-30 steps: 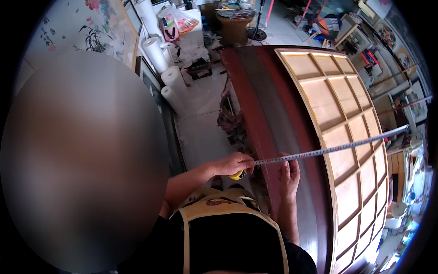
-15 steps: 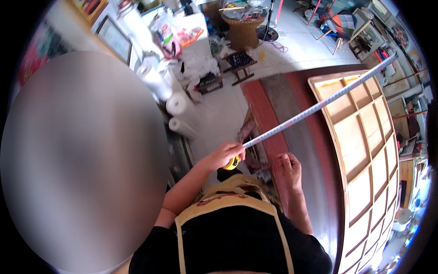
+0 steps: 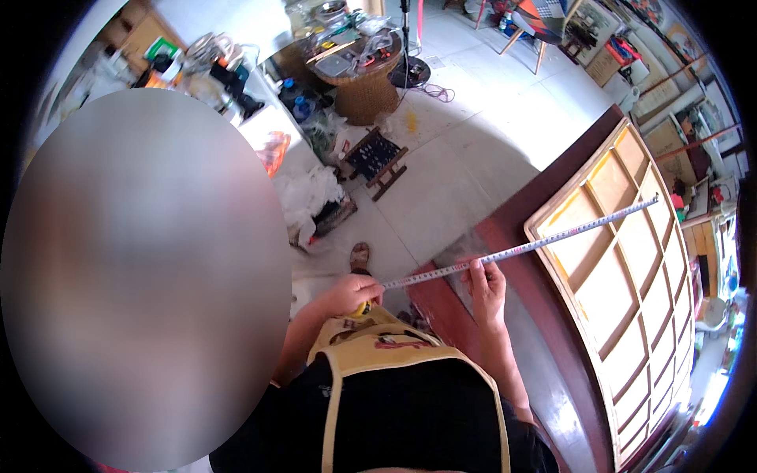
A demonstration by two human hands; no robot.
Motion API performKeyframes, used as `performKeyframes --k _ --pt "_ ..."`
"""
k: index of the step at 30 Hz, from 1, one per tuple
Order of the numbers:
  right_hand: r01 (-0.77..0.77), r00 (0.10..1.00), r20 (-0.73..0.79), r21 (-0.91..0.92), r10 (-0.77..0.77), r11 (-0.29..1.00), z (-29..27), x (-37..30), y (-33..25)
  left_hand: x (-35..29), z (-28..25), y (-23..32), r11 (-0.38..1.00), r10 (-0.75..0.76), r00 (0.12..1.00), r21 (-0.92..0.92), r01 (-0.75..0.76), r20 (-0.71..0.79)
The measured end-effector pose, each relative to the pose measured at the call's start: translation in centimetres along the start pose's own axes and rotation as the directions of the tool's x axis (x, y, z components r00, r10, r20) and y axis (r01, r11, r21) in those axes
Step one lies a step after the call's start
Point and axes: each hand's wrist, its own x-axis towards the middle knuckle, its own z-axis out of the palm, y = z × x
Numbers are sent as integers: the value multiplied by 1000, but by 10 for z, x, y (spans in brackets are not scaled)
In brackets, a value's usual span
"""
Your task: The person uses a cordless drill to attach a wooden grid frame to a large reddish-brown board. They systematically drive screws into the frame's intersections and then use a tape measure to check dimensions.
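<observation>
My left hand point(image 3: 353, 294), at the front of my apron, is closed round the yellow case of a tape measure point(image 3: 363, 308). Its long pale blade point(image 3: 516, 251) runs out to the right, slanting away from me. Partway along it my right hand point(image 3: 487, 293) pinches the blade's edge between thumb and curled fingers. The blade passes over a dark red and grey table point(image 3: 524, 339) and across a large wooden lattice frame point(image 3: 585, 335) lying there. The hooked end is over the frame's bars; whether it touches them I cannot tell.
On the floor ahead stands a low folding stool point(image 3: 374, 156), with a round wicker table point(image 3: 364, 101) full of clutter behind it. White plastic wrapping point(image 3: 311, 197) lies to the left. A patterned chair point(image 3: 536, 20) stands far off. A blurred patch hides much of the left.
The view has turned. The tape's end has come down over the lattice frame. My right hand, earlier apart from the blade, has risen to pinch it; my left still holds the case.
</observation>
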Motion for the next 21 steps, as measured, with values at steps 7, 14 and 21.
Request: performKeyframes --k 7,14,21 --pt "-74 924 -369 91 103 993 42 126 9 156 -133 44 979 50 955 174 -104 293" --pt "41 798 -599 160 64 986 51 201 -12 304 -205 134 937 -24 816 298 -184 578" --pt "189 473 -876 207 96 960 7 240 -9 445 -153 174 908 -47 537 260 -329 842"
